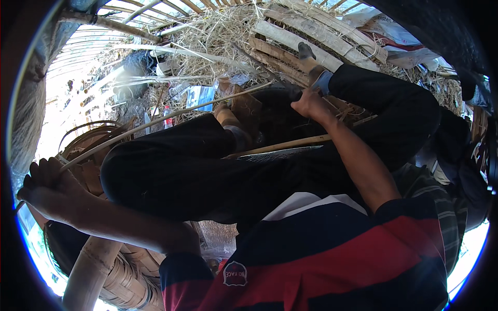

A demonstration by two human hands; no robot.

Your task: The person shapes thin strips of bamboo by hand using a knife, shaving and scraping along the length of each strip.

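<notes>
At the far left, my left hand (49, 192) is closed around a long thin bamboo strip (171, 115). The strip slants up to the right over my bent knee and ends close to a dark, narrow blade (259, 66). In the middle right, my right hand (313, 104) is closed on the knife at the lower end of that blade. The handle is mostly hidden by my fingers. The blade points up and left, and whether it touches the strip I cannot tell. A second bamboo piece (282, 144) lies across between my legs, below the right hand.
Straw and shavings (207, 41) cover the ground ahead. Split bamboo slats (295, 44) lie at the upper right, beside my foot (307, 52). A small red-labelled bottle (167, 117) stands beyond my left knee. Thick bamboo (91, 269) and woven strips (129, 277) are at the lower left.
</notes>
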